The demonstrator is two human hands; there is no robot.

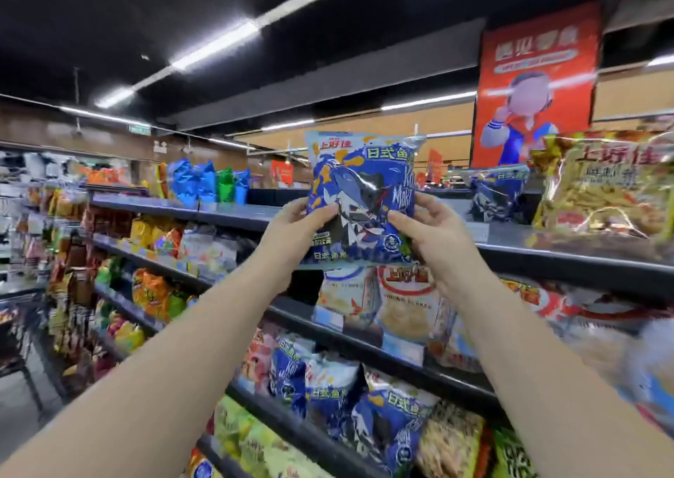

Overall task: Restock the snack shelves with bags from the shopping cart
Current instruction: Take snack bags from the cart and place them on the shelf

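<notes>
place: supermarket | dark metal shelves (226, 216) are carrying colourful snack bags (153, 291) | red printed banner (536, 58) is hanging overhead

Both bare arms stretch upward, converging; the left hand (297, 222) and right hand (436, 231) pinch the sides of a glossy blue foil snack bag (359, 182), thumbs in front.

snack bag (359, 200) between hands (368, 227), above top shelf (547, 247)

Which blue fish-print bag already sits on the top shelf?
The blue bag right of the held bag, beside the big yellow bag; the other blue ones sit on a lower shelf.
</notes>
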